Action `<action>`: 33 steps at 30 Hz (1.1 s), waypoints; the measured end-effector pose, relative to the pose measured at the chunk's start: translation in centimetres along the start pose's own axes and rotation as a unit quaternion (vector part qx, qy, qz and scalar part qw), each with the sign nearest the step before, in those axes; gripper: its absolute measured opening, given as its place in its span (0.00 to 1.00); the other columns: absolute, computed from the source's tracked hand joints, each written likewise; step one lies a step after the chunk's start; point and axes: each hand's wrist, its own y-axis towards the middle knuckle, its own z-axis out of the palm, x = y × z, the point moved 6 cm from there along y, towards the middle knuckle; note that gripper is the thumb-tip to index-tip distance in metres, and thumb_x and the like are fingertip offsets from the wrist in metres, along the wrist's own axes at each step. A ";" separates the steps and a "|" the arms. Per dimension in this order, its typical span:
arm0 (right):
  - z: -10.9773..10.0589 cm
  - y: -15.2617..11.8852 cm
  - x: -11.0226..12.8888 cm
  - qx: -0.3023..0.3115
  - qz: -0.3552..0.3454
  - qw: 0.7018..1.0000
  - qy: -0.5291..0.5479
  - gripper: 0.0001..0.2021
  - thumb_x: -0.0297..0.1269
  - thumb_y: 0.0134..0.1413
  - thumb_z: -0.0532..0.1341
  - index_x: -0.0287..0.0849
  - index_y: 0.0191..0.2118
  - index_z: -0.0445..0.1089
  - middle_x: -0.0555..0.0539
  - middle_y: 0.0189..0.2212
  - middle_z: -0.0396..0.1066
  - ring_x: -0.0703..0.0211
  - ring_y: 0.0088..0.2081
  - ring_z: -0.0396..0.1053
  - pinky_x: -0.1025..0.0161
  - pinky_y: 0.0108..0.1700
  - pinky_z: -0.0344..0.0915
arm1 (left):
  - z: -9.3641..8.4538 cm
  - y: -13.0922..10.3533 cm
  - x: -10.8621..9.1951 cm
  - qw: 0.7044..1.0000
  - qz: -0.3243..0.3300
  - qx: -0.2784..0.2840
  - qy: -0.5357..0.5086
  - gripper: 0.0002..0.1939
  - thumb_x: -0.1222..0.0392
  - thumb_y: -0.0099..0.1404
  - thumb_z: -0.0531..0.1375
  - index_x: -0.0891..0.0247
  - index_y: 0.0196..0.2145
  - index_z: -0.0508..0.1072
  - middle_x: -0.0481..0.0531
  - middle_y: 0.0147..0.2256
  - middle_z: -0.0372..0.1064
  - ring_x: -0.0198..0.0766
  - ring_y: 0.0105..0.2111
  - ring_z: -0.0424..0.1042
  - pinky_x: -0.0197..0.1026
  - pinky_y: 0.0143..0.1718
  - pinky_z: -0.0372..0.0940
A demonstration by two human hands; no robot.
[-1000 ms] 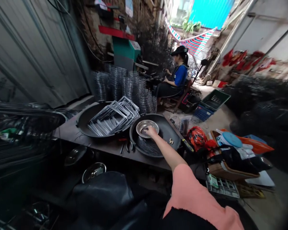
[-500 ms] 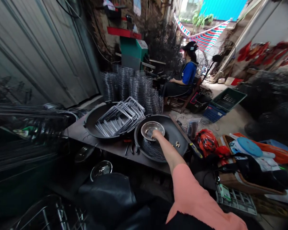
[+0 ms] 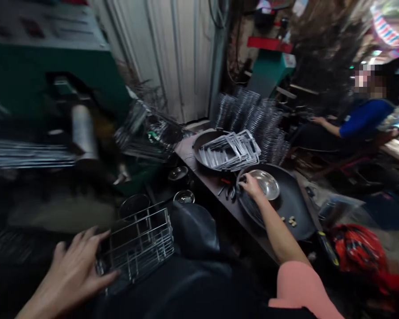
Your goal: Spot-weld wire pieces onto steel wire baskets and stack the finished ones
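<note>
My left hand (image 3: 81,261) is at the lower left with its fingers spread, beside the near-left end of a wire rack (image 3: 141,241). This rack of thin metal rods rests on my dark-covered lap; I cannot tell whether the hand touches it. My right hand (image 3: 252,186) reaches into a wide black pan (image 3: 297,212), at the left rim of a shiny steel bowl (image 3: 269,184). Its fingertips are pinched together, but what they hold, if anything, is too small to make out. Thin dark rods lie in the pan below this hand, and several small pale pieces (image 3: 291,221) lie farther right.
A second pan (image 3: 202,141) holds rectangular wire frames (image 3: 241,150), with stacked wire coils (image 3: 249,110) behind. Pliers (image 3: 231,192) lie on the bench edge. A green machine (image 3: 89,115) stands left. A person in a blue shirt (image 3: 369,117) sits at the right.
The view has swung left, bringing my left hand and the wire rack into sight. My right hand has moved from inside the steel bowl to its left rim.
</note>
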 end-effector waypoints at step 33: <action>8.4 -16.0 33.5 0.184 -0.580 0.780 -0.146 0.09 0.35 0.61 0.60 0.41 0.45 0.72 0.44 0.43 0.76 0.57 0.36 0.74 0.65 0.29 0.67 | -4.1 4.9 -2.1 0.984 -0.003 -0.176 -0.009 0.34 0.48 0.52 0.58 0.72 0.53 0.70 0.77 0.57 0.64 0.67 0.58 0.61 0.73 0.58 0.54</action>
